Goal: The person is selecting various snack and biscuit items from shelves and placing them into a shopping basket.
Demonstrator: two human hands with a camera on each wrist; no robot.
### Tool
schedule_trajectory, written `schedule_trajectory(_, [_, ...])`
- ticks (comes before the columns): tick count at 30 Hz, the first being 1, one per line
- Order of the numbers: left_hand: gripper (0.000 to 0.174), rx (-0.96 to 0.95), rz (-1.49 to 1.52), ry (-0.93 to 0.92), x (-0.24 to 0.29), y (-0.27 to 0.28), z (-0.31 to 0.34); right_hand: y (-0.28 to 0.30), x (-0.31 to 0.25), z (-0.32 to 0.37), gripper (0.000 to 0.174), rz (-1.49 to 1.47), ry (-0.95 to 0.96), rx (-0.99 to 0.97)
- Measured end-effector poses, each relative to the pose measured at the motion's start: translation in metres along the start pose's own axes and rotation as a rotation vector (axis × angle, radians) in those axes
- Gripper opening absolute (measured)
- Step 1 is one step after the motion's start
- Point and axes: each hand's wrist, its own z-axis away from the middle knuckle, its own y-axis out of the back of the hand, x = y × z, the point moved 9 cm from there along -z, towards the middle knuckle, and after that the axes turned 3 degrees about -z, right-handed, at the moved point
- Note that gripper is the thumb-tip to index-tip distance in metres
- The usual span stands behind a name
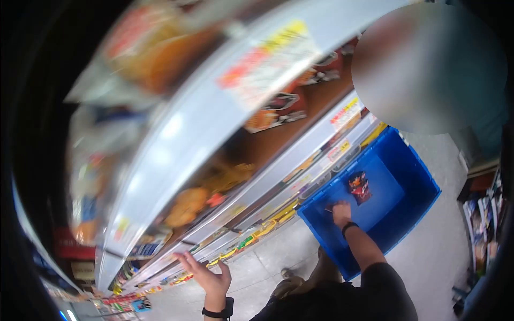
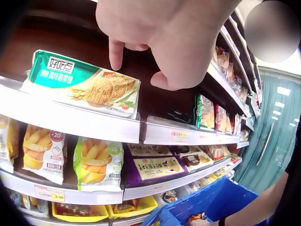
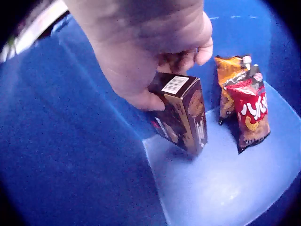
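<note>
My right hand [image 1: 341, 214] reaches down inside a blue plastic bin [image 1: 415, 179]. In the right wrist view, its thumb and fingers pinch the upper end of a dark brown biscuit box [image 3: 190, 115], which stands on end low over the bin floor. Beside the box lie a red snack bag [image 3: 254, 113] and an orange snack bag [image 3: 227, 70]. My left hand [image 1: 210, 279] is raised by the store shelves, holding nothing, its fingers loosely extended. In the left wrist view it hovers above and right of a green-and-white biscuit pack [image 2: 89, 84].
Shelves with price strips [image 2: 188, 136] run along the left. Potato snack bags [image 2: 99, 160] and purple boxes [image 2: 157, 168] fill the lower tier, with yellow trays [image 2: 80, 212] beneath. Another shelf of goods [image 1: 484, 219] stands on the right, across the pale floor [image 1: 262, 262].
</note>
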Motion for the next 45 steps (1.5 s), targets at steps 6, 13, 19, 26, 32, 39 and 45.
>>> schedule_trajectory(6, [0.095, 0.042, 0.194, -0.050, -0.018, 0.038, 0.034, 0.205, -0.015, 0.143, 0.029, -0.292, -0.246, 0.331])
schedule_trajectory(13, [0.068, -0.233, 0.368, 0.012, -0.098, 0.052, 0.179, 0.286, -0.160, 0.327, 0.038, -0.421, 0.174, 0.732])
schedule_trajectory(19, [0.066, -0.067, 0.599, 0.123, -0.227, 0.093, 0.345, 0.171, -0.421, 0.413, 0.041, -0.432, 0.949, 0.039])
schedule_trajectory(26, [0.046, -0.124, 0.873, 0.644, -0.360, 0.162, 0.540, 0.075, -0.667, 0.558, 0.044, -0.418, 1.306, -0.652])
schedule_trajectory(32, [0.025, 0.407, 1.121, 1.158, -0.431, 0.210, 0.677, 0.002, -0.795, 0.630, 0.048, -0.905, 1.130, -1.358])
schedule_trajectory(39, [0.019, 0.850, 1.189, 1.420, -0.510, 0.252, 0.730, -0.084, -0.887, 0.689, 0.051, -0.729, 0.984, -1.731])
schedule_trajectory(45, [0.024, 0.817, 1.123, 1.389, -0.628, 0.266, 0.726, -0.119, -1.013, 0.704, 0.041, -0.718, 1.018, -1.712])
